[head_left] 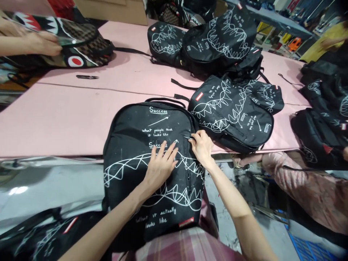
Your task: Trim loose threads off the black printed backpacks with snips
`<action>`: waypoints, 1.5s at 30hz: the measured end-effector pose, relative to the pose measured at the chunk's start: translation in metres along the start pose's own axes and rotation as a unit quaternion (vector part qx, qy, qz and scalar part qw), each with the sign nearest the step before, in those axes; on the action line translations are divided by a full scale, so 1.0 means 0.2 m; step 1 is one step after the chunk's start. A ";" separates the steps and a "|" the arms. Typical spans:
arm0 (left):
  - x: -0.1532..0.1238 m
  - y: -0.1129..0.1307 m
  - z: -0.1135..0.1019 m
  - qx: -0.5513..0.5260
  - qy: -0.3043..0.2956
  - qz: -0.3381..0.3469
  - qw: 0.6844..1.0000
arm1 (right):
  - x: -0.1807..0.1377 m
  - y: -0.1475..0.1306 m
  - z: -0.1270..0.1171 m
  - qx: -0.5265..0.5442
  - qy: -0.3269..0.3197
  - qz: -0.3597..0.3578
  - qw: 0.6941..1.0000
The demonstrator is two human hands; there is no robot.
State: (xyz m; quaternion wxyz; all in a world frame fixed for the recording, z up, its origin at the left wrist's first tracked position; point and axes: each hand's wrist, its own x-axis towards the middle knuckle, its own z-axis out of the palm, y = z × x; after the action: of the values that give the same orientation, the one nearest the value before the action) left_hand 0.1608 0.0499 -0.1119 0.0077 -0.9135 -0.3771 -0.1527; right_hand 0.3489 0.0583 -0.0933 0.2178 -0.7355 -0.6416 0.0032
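A black backpack [130, 145] with white lettering and scribbled lines leans across the table's front edge, close to my body. My left hand [161, 166] lies flat on its front panel, fingers spread over the printed words. At the bag's right side, my right hand [201, 146] is closed around small thread snips [187, 136], whose pointed blades stick out leftward beside the zipper seam. Most of the snips is hidden by my fingers. Just right of that hand rests another black backpack [231, 112] with the same print.
More printed backpacks [217, 40] are piled at the back of the pink table [67, 108]. A second pair of snips [87, 77] lies at left. Another person's hand [45, 43] grips a patterned bag [87, 40]. More bags [323, 90] and a person's pink sleeve [293, 177] are at right.
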 end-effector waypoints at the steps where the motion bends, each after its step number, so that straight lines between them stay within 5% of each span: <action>1: 0.00 0.00 -0.01 0.002 -0.005 -0.003 1.000 | 0.00 0.00 0.00 0.001 -0.002 0.001 1.000; 45: -0.01 -0.02 0.05 -0.053 -0.035 -0.032 0.997 | 0.10 -0.05 0.04 -0.044 -0.071 -0.032 0.996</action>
State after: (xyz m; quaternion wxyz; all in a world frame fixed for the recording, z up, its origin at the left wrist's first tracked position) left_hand 0.1598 0.0532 -0.1222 -0.0592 -0.9047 -0.3977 -0.1410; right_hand 0.3412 0.0802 -0.0929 0.1388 -0.7216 -0.6779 0.0203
